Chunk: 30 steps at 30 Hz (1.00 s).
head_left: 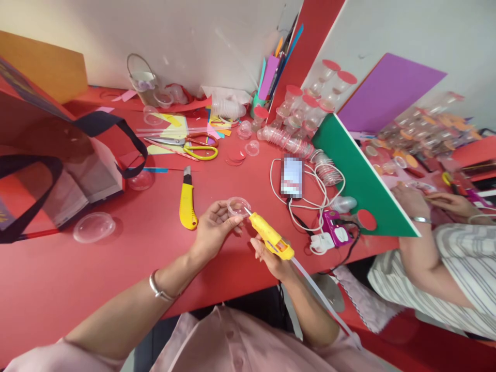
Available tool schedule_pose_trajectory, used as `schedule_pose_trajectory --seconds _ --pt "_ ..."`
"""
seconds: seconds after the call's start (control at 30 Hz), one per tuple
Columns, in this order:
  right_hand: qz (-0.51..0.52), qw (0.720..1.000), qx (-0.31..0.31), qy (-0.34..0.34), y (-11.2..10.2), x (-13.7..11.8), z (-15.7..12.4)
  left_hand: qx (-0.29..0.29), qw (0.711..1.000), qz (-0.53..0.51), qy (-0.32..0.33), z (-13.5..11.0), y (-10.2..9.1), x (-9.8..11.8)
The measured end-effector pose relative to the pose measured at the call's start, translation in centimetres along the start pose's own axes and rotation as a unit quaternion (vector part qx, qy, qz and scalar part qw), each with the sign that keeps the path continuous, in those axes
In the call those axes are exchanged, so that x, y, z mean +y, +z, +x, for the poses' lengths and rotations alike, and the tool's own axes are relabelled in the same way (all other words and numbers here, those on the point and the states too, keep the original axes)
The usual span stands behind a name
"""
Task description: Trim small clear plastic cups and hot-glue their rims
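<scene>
My left hand pinches a small clear plastic cup just above the red table. A yellow glue gun is gripped in my right hand, its nozzle touching the cup's rim. A white glue stick juts from the gun's back toward my lap. A yellow utility knife lies just left of my left hand.
Yellow-handled scissors, paper scraps and clear lids lie on the table. A phone with white cable sits right of my hands. A bag stands left. Red-lidded cups are stacked behind. Another person works at right behind a green sheet.
</scene>
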State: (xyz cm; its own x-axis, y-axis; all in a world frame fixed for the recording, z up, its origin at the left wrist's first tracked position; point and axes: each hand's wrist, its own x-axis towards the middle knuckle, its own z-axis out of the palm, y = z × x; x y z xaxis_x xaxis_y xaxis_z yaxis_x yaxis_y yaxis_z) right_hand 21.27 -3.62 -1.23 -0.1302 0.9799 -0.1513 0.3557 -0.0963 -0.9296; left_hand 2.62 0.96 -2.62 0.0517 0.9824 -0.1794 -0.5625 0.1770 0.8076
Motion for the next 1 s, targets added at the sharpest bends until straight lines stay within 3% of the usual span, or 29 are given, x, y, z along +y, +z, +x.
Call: schedule_pose_trajectory --seconds 0.23,0.43,0.8,1.0 --pt "-0.007 1.0 0.009 0.0 0.1 0.2 0.0 0.006 1.0 0.0 -0.003 0.0 0.2 0.0" --pt "-0.052 0.997 0.013 -0.049 0.3 0.2 -0.3 0.015 1.0 -0.007 -0.01 0.0 0.6 0.3" --pt "0.015 0.998 0.053 -0.001 0.6 0.8 -0.2 0.0 1.0 -0.009 -0.008 0.0 0.4 0.4" --pt "-0.011 1.0 0.008 -0.028 0.3 1.3 -0.2 0.004 1.0 0.003 -0.009 0.0 0.6 0.3"
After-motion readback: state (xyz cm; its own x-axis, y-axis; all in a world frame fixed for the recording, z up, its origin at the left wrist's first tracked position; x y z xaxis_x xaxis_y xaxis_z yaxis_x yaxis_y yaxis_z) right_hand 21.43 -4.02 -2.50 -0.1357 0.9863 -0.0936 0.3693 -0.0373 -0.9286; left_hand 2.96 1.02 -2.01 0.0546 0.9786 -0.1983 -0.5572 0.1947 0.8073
